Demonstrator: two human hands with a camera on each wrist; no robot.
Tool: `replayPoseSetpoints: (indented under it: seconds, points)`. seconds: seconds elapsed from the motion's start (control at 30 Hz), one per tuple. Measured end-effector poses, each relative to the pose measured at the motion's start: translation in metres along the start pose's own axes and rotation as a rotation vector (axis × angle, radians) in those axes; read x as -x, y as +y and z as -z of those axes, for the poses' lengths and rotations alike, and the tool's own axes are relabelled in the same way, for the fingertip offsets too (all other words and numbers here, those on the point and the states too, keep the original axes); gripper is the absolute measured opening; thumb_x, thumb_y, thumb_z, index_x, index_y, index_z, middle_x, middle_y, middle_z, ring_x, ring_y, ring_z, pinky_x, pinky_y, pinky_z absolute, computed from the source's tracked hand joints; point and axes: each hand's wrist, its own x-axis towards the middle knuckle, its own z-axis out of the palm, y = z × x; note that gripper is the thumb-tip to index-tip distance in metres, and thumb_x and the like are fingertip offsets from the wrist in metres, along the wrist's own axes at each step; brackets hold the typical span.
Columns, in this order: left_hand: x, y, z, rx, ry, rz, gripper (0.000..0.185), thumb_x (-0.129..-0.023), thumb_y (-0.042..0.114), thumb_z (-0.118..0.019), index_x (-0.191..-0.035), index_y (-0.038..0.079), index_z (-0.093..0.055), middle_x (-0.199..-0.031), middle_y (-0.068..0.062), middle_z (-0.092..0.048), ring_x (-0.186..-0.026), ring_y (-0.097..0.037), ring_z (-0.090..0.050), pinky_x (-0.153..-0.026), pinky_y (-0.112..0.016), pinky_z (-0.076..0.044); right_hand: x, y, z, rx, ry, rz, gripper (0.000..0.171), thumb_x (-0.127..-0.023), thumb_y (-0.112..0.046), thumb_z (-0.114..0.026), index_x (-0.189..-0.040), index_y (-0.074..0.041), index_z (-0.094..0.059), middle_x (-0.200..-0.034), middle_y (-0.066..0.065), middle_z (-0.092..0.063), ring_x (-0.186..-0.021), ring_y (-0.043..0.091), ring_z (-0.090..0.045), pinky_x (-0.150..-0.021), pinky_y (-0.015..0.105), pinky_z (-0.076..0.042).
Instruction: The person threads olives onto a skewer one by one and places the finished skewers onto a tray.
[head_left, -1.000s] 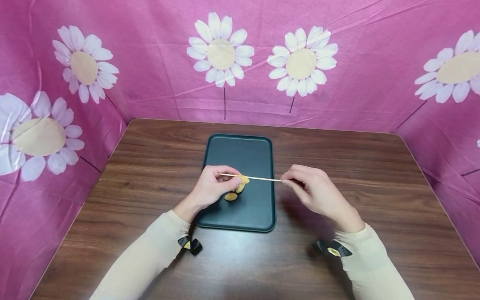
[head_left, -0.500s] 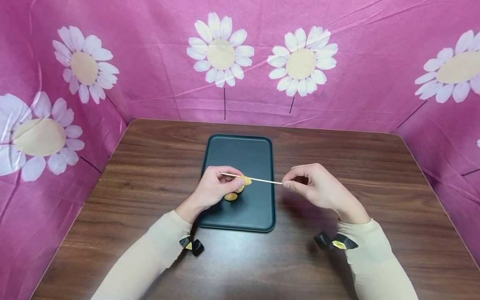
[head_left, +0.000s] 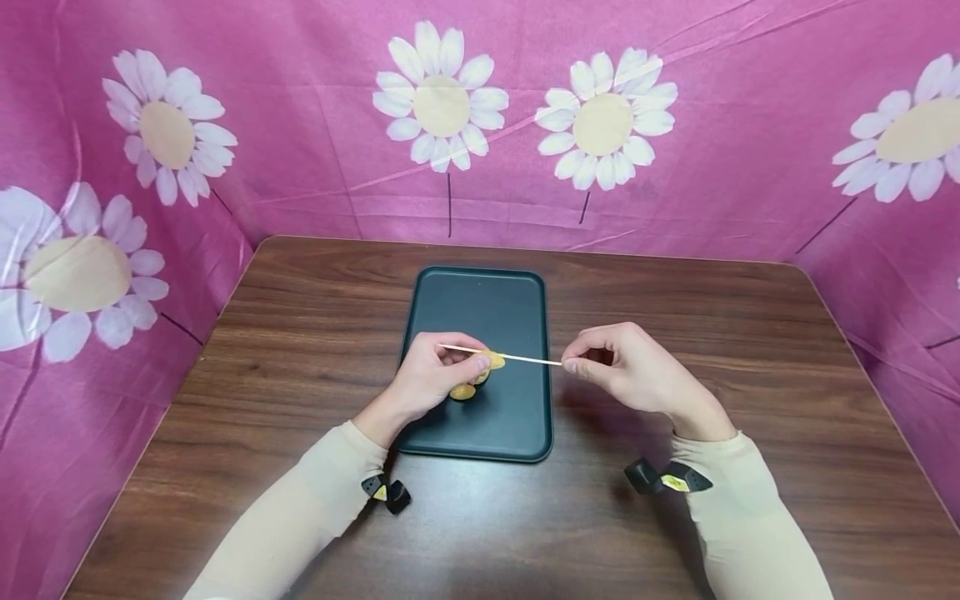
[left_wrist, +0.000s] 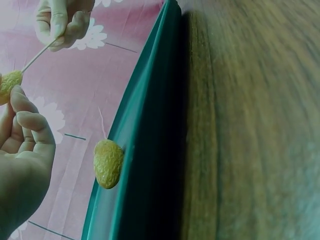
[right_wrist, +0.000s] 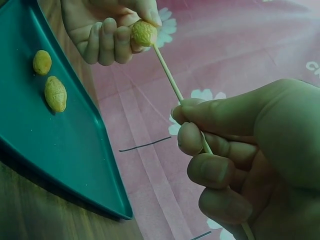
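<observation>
Fingers, left: the left hand (head_left: 430, 372) has its fingertips (right_wrist: 117, 37) curled and pinched together on a small yellow-brown nugget (right_wrist: 144, 33), held above the middle of the tray.
Fingers, right: the right hand (head_left: 633, 372) has thumb and forefinger pressed together on the right end of a thin wooden skewer (head_left: 525, 358); the other fingers (right_wrist: 215, 170) are curled beside the stick.
Skewer: it lies nearly level, running left to right between the two hands; the held nugget sits on it, and its left tip pokes out past the left hand's fingers.
Loose pieces: two more nuggets (right_wrist: 55, 93) lie on the tray just near of the left hand; one is oval, the other rounder (right_wrist: 42, 62).
Tray: a dark green rectangular tray (head_left: 480, 300) rests in the middle of the table, long side running near to far.
Table: dark wood-grain table (head_left: 300, 333), both cream sleeves (head_left: 300, 508) lying over its near edge.
Backdrop: pink cloth with white daisies (head_left: 442, 100) on the left, far and right sides.
</observation>
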Motion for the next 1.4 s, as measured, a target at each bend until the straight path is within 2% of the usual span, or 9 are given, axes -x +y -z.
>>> replayPoseSetpoints:
  seconds: [0.13, 0.43, 0.8, 1.03, 1.4]
  points:
    - [0.000, 0.000, -0.001, 0.011, 0.004, 0.010, 0.019, -0.099, 0.003, -0.073, -0.111, -0.011, -0.076, -0.092, -0.032, -0.075, -0.070, -0.009, -0.067, -0.067, -0.028, -0.061, -0.001, -0.001, 0.000, 0.009, 0.002, 0.010, 0.012, -0.098, -0.006, -0.078, -0.097, -0.017, -0.082, -0.079, 0.001, -0.070, -0.070, 0.007, -0.054, -0.060, 0.023, -0.045]
    - [0.000, -0.001, -0.003, 0.037, 0.015, 0.036, 0.020, -0.099, 0.003, -0.073, -0.112, -0.012, -0.075, -0.086, -0.008, -0.077, -0.071, -0.011, -0.066, -0.068, -0.028, -0.060, -0.004, -0.003, -0.002, 0.002, 0.002, 0.022, 0.013, -0.097, -0.004, -0.078, -0.096, -0.016, -0.082, -0.078, -0.007, -0.068, -0.071, 0.006, -0.055, -0.061, 0.024, -0.047]
    - [0.000, 0.003, -0.010, 0.065, 0.028, 0.026, 0.019, -0.098, 0.002, -0.073, -0.110, -0.013, -0.075, -0.081, -0.002, -0.073, -0.070, -0.012, -0.064, -0.067, -0.026, -0.058, -0.004, -0.008, 0.000, 0.010, 0.003, 0.018, 0.013, -0.098, -0.005, -0.077, -0.097, -0.017, -0.082, -0.081, -0.006, -0.071, -0.073, 0.008, -0.058, -0.064, 0.024, -0.050]
    - [0.001, 0.003, -0.014, 0.076, 0.040, 0.027, 0.020, -0.097, 0.002, -0.074, -0.109, -0.014, -0.075, -0.080, 0.003, -0.074, -0.069, -0.012, -0.064, -0.067, -0.026, -0.057, -0.004, -0.009, -0.001, 0.009, -0.006, 0.022, 0.013, -0.098, -0.005, -0.077, -0.098, -0.016, -0.082, -0.081, -0.006, -0.071, -0.071, 0.008, -0.057, -0.062, 0.023, -0.048]
    - [0.000, 0.004, -0.021, 0.097, 0.057, 0.062, 0.020, -0.097, 0.002, -0.074, -0.109, -0.013, -0.075, -0.078, 0.002, -0.072, -0.068, -0.013, -0.062, -0.066, -0.028, -0.056, -0.006, -0.010, -0.002, 0.009, -0.005, 0.030, 0.013, -0.098, -0.004, -0.077, -0.098, -0.015, -0.083, -0.084, -0.005, -0.073, -0.070, 0.008, -0.055, -0.060, 0.024, -0.046]
